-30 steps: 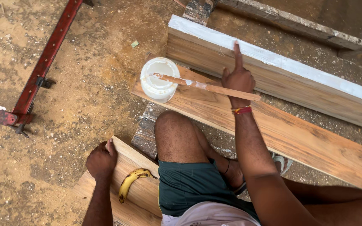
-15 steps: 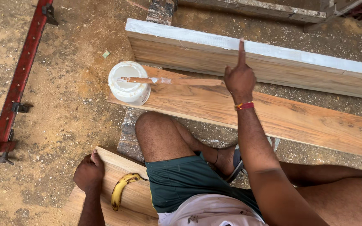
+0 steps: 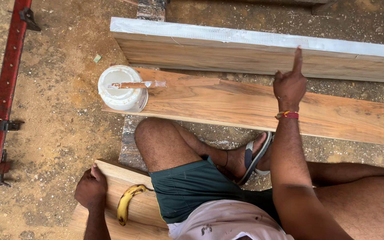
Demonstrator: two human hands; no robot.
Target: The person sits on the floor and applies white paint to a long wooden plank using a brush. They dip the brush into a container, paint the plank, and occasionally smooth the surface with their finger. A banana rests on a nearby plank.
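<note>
1. Along the left edge of the frame, a red bar clamp (image 3: 6, 84) lay on the sandy ground (image 3: 58, 111).
2. At lower left, the left hand (image 3: 90, 190) rested with curled fingers on the end of a short wooden board (image 3: 147, 209), holding nothing; a banana (image 3: 126, 202) lay on that board just beside it.
3. At upper centre-left, a white tub (image 3: 120, 87) stood at the end of a flat plank (image 3: 254, 106), with a glue-smeared stick (image 3: 156, 84) laid across its rim.
4. Across the top, a plank on edge (image 3: 254, 51) showed a white-coated top edge.
5. At centre right, the right hand (image 3: 290, 83), a red thread at its wrist, touched that coated edge with an extended forefinger, the other fingers folded and empty.
</note>
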